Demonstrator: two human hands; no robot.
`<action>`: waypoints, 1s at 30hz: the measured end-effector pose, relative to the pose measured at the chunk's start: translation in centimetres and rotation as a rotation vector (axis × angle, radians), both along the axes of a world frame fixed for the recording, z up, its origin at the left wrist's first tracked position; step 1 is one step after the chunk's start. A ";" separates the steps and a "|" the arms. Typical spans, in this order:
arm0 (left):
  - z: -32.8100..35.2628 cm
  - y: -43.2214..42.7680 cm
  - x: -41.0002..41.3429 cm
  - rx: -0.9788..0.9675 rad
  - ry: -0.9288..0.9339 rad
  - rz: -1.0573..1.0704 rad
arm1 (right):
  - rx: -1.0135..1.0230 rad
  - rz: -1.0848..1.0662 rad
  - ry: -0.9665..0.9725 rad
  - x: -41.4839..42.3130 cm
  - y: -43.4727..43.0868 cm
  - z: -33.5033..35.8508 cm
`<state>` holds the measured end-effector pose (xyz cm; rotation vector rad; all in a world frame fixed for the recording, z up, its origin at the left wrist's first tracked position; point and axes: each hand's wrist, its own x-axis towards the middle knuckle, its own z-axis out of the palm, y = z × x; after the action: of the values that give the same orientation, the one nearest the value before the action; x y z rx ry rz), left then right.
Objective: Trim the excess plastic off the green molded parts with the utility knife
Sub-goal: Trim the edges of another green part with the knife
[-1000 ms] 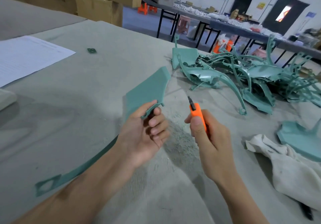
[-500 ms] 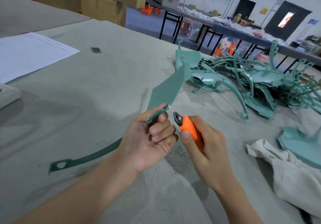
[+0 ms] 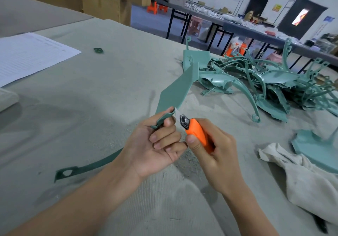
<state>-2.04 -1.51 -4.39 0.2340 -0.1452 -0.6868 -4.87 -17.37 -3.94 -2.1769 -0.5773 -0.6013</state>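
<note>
1. Orange utility knife (image 3: 197, 133) up close, dead centre: the right hand (image 3: 219, 159) is wrapped round its handle, fingers curled tight, thumb laid along the near side, short blade aimed at eleven o'clock.
2. Just beside it at nine o'clock, the left hand (image 3: 146, 148) pinches the green molded part (image 3: 178, 89) at its narrow neck between thumb and forefinger. The other three fingers curl loosely toward the palm.
3. Blade tip sits right at the part's edge, by the left forefinger; whether it bites in, I cannot tell.
4. From that pinch the part's flat panel rises to one o'clock. Its thin strip runs out behind the left wrist to eight o'clock, ending in a holed tab on the grey tabletop (image 3: 91, 98).
5. Pale shavings (image 3: 182, 160) dust the table under both hands.
6. Three o'clock: a crumpled off-white rag (image 3: 307, 180), touching a second green part (image 3: 318, 148) on its far side.
7. Two o'clock, farther out: a tangled pile of green parts (image 3: 265, 78).
8. Ten o'clock: a printed sheet of paper (image 3: 27, 56), with a small green scrap (image 3: 98, 50) near its corner.
9. Eleven o'clock, at the back: stacked cardboard boxes (image 3: 104, 3).
</note>
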 end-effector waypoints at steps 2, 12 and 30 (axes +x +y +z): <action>-0.1 0.1 0.0 0.030 0.001 0.008 | 0.000 -0.037 -0.003 0.0 -0.1 0.0; -0.5 -0.4 -0.2 0.058 -0.046 -0.012 | 0.018 -0.088 -0.023 0.4 -0.5 0.1; -0.7 -0.6 -0.5 -0.055 -0.038 -0.101 | -0.012 -0.174 -0.096 1.2 -1.2 0.1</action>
<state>-2.52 -2.15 -5.10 0.1879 -0.2132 -0.7776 -3.64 -18.53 -3.85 -2.2336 -0.4454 -0.8009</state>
